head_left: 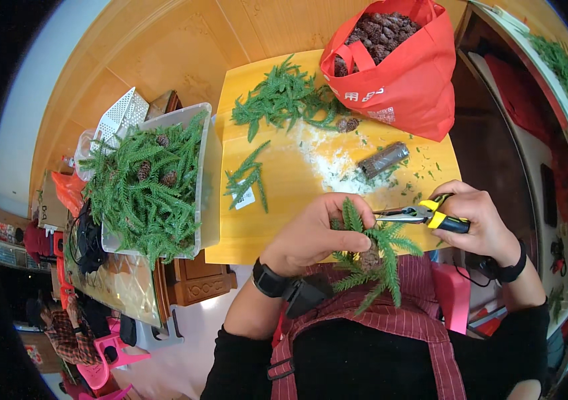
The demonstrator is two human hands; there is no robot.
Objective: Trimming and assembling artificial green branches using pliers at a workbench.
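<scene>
Between its thumb and fingers my left hand (321, 230) grips a green artificial pine sprig (387, 267) with a brown pine cone (370, 256) among its needles. In my right hand (474, 217) are long-nose pliers (424, 213) with yellow and black handles, fingers wrapped round them. The jaws of the pliers point left and reach the top of the sprig by my left fingertips. What exactly lies between the jaws is too small to tell. Both hands are over the near edge of the yellow table (264, 233).
On the table are loose pine sprigs (284, 97), white powdery scraps (331, 163), a dark wrapped roll (384, 160) and a small pine cone (348, 125). A red bag (397, 87) of pine cones stands far right. Left is a plastic bin (209, 193) of greenery. A person (71, 333) sits lower left.
</scene>
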